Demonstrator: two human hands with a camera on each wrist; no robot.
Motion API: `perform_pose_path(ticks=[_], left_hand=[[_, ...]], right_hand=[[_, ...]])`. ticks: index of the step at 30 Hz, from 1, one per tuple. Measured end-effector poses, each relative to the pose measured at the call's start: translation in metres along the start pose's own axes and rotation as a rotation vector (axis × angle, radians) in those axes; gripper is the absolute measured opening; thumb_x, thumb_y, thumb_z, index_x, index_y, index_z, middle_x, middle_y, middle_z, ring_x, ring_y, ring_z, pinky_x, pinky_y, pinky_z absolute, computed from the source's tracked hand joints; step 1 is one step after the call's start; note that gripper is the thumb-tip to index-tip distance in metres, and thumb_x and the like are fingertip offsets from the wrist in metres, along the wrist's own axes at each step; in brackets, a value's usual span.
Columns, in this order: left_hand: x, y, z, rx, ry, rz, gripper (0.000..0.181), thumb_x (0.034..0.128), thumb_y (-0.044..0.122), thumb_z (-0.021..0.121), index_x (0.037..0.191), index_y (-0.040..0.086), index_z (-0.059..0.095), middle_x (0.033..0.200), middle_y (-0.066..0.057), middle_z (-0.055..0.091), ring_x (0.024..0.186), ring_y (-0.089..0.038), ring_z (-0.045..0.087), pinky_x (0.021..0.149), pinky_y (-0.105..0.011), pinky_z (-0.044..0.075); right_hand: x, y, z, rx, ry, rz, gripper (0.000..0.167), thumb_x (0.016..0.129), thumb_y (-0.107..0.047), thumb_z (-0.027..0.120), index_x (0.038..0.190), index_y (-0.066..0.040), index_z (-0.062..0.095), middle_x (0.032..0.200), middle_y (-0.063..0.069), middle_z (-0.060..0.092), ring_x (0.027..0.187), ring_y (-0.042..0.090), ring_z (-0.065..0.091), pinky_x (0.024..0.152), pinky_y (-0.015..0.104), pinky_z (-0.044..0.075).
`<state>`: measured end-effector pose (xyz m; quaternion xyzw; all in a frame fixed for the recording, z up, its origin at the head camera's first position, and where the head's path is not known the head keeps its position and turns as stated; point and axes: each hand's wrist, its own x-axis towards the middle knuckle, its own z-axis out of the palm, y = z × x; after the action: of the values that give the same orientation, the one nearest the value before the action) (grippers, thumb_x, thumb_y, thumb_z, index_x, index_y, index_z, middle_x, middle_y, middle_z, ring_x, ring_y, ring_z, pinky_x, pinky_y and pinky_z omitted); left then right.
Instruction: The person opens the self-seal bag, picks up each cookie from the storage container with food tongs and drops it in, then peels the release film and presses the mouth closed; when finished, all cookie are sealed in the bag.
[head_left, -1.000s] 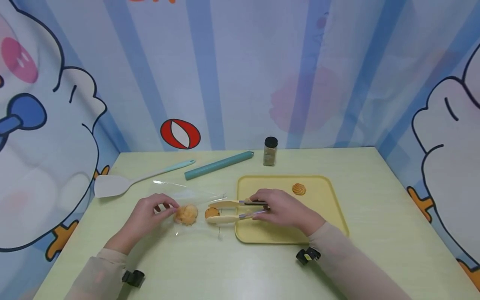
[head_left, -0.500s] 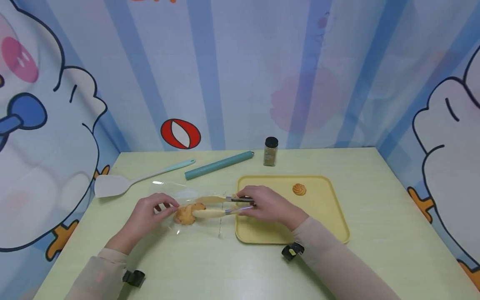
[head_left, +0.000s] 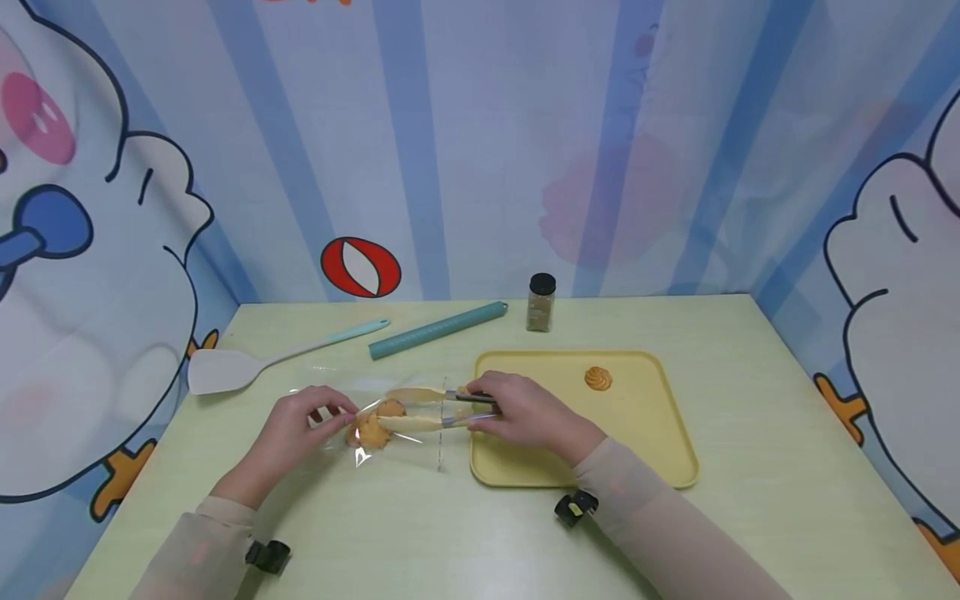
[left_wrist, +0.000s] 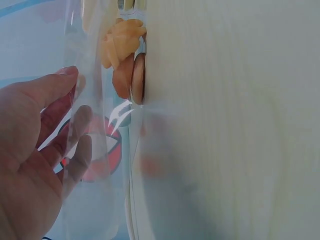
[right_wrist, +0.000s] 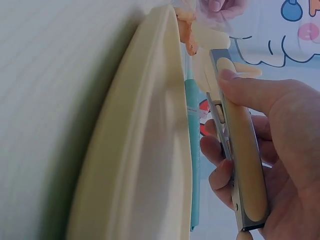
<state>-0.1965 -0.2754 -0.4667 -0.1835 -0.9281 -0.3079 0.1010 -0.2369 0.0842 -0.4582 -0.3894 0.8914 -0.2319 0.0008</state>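
Observation:
My left hand [head_left: 296, 429] pinches the upper film of a clear plastic bag [left_wrist: 92, 200] between thumb and fingertips. Inside the bag lie several golden-brown cookies [head_left: 367, 432], bunched beside that hand; the left wrist view shows a swirled cookie [left_wrist: 121, 42] on top of flatter ones. With thumb and curled fingers my right hand [head_left: 528, 417] grips a pair of tongs [head_left: 412, 423] with cream tips and metal handles. Their tips reach into the bag at the cookies, spread apart; whether they touch a cookie cannot be made out. One swirled cookie [head_left: 597, 378] rests on the yellow tray [head_left: 600, 458].
Behind the bag lie a white spatula [head_left: 225, 371] with a mint handle and a teal stick-shaped thing [head_left: 438, 331]. A black-capped spice jar [head_left: 541, 304] stands behind the tray. A cartoon-printed curtain [head_left: 480, 150] surrounds the table [head_left: 465, 542].
My right hand moved left, pushing the tongs farther into the bag; the cookie between their tips came to the other cookies. The tips then spread somewhat. My left hand stayed put.

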Motion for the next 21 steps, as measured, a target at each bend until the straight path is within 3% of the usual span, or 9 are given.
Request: perform_pose_path(ticks=[7,11,21], left_hand=[[0.0,-0.001,0.001,-0.004,0.009,0.016,0.014,0.0886,0.007,0.081,0.098,0.016,0.078,0.097,0.005,0.076,0.084,-0.007,0.064,0.072,-0.027,0.053],[0.001,-0.001,0.001,-0.005,0.005,0.012,0.015,0.0888,0.007,0.08,0.099,0.017,0.078,0.098,0.004,0.076,0.084,-0.008,0.064,0.072,-0.028,0.054],[-0.001,-0.004,0.001,-0.019,0.004,0.013,0.013,0.0899,0.008,0.08,0.098,0.018,0.079,0.098,0.006,0.076,0.086,-0.007,0.064,0.071,-0.027,0.053]], right_hand=[[-0.001,-0.001,-0.001,-0.001,-0.003,0.006,0.047,0.095,-0.034,0.076,0.132,-0.006,0.066,0.119,0.006,0.07,0.102,0.017,0.066,0.091,0.037,0.056],[-0.005,-0.002,-0.005,0.0,-0.003,0.012,0.048,0.095,-0.034,0.077,0.132,-0.006,0.066,0.118,0.006,0.07,0.093,0.015,0.064,0.083,0.034,0.055],[-0.038,0.013,-0.022,-0.011,0.056,0.077,0.048,0.093,-0.037,0.078,0.131,-0.01,0.067,0.113,0.005,0.07,0.079,0.009,0.055,0.071,0.026,0.05]])
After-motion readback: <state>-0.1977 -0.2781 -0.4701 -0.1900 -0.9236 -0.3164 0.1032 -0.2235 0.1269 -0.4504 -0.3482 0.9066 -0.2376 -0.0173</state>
